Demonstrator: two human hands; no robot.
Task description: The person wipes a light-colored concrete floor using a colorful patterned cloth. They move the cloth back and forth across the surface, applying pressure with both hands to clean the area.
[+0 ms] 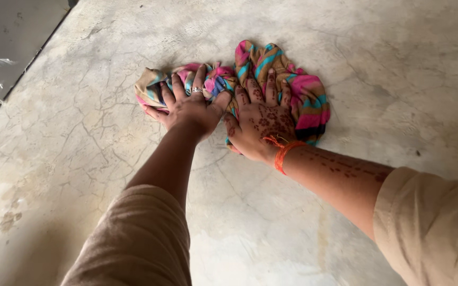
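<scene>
A cracked, stained concrete floor (80, 132) fills nearly the whole frame; a darker strip is seen at the upper left edge. A bunched cloth (303, 95), striped in pink, teal, tan and dark blue, lies on the floor at upper centre, crumpled into folds and spread wider toward the right. Two arms in beige sleeves (430, 228) are stretched up from the bottom edge. The right hand (263, 124), marked with henna patterns and bound at the wrist by an orange thread (282, 153), is pressed flat on the cloth with its fingers spread. The left hand (189, 106), just beside it, is laid over the cloth's left part, its fingers curled into the folds and gripping them; a ring (196, 90) is worn on one finger. No containers are seen.
</scene>
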